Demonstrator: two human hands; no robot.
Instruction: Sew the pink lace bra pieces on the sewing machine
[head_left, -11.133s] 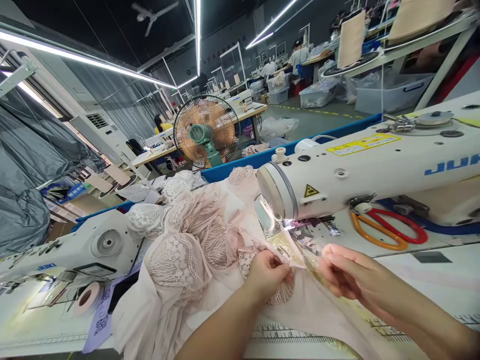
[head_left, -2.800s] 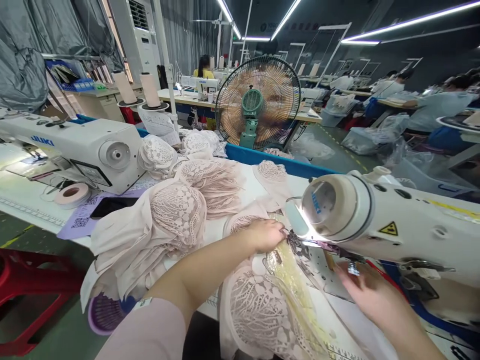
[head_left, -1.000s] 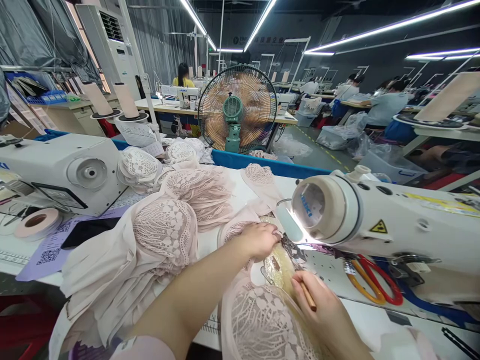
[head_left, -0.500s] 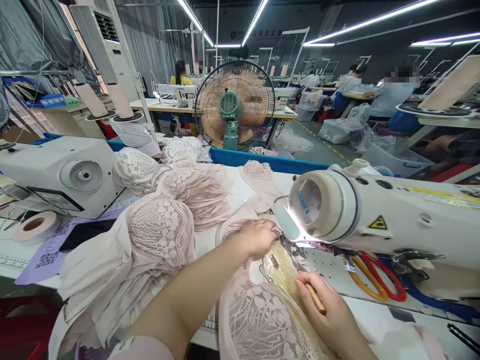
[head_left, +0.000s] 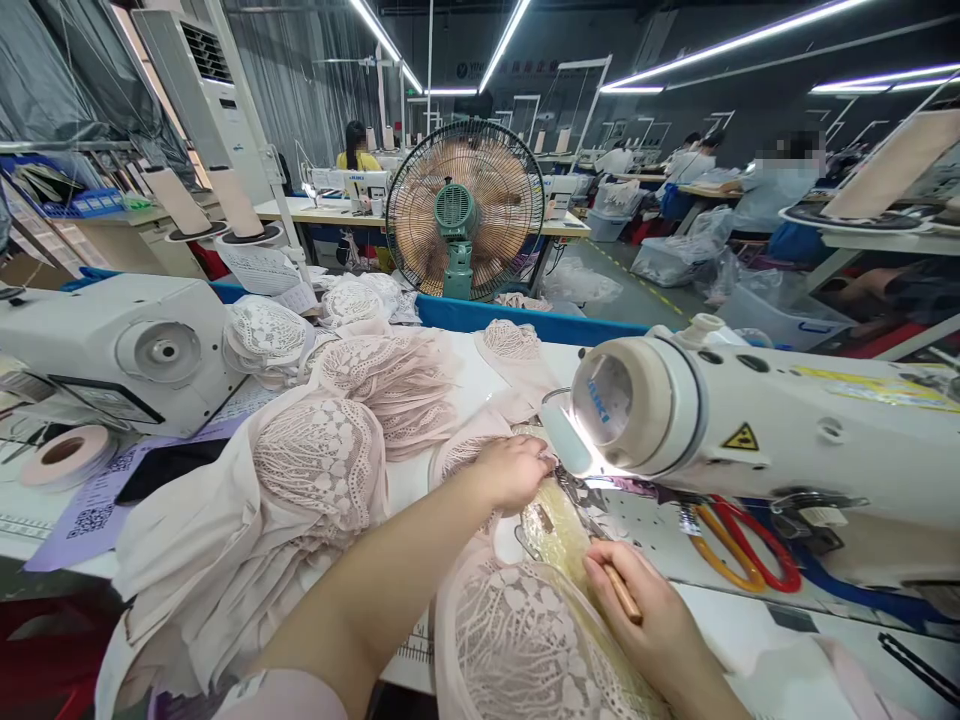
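Head view: I see a pile of lace cups [head_left: 319,460] well left of the lit sewing machine [head_left: 765,400]. Just left of that machine, the left hand [head_left: 514,475] rests on pink cloth [head_left: 465,450]; I can't tell if its fingers pinch. The big lace cup [head_left: 517,640] lies nearer the camera than the machine. There too, the right hand's [head_left: 652,600] fingers wrap a wooden handle [head_left: 622,595]. I think it's lining-up; next calls for keeping cloth flat.

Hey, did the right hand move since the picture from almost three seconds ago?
Yes. Judged against the white sewing machine, the right hand has moved left, closer to the nearest lace cup.
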